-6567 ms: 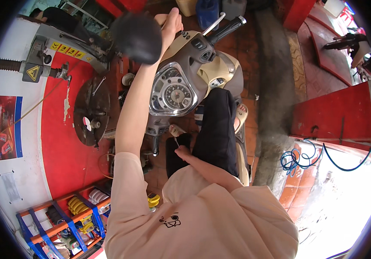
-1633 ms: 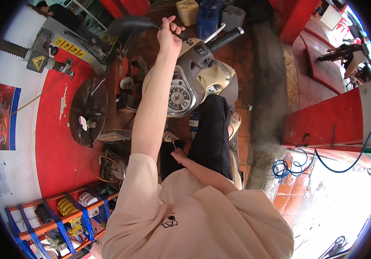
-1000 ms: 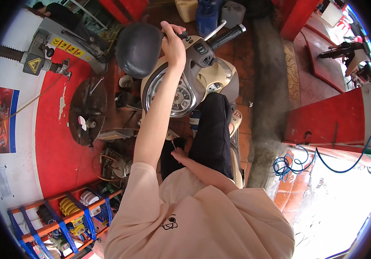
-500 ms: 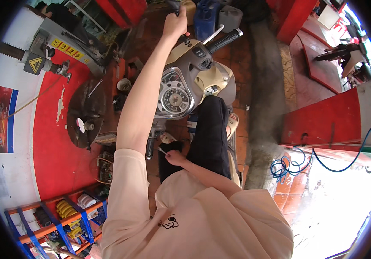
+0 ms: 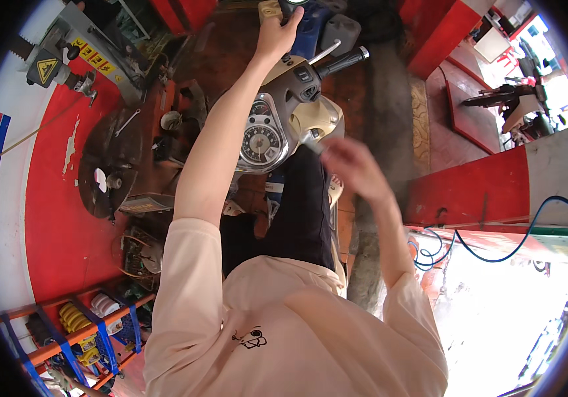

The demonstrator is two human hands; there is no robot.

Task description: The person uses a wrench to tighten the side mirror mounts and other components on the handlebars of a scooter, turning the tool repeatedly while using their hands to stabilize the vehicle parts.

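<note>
I sit astride a cream and grey-brown scooter (image 5: 317,122), its round dial cluster (image 5: 259,144) just right of my left forearm. At the far end, my left hand (image 5: 279,36) is closed around a dark thing (image 5: 290,9) with a bright round end, mostly cut off by the picture's top edge. My right hand (image 5: 353,165), smeared by motion, is over my right knee, beside the scooter's cream inner panel. From its fingers a small pale, slim thing (image 5: 310,140) points toward the panel; its kind is too blurred to tell. The right handlebar grip (image 5: 343,64) is untouched.
Left of the scooter are a dark round plate with a wrench (image 5: 128,122) on it and a grey machine (image 5: 95,56). A blue and orange rack (image 5: 66,341) stands lower left. Plastic jugs (image 5: 341,33) sit ahead. A blue hose (image 5: 495,258) hangs at right.
My right hand has swung from my lap up and to the right, carrying the small pale thing toward the scooter's front panel. My left hand stays far forward, tilted differently. The view has shifted slightly.
</note>
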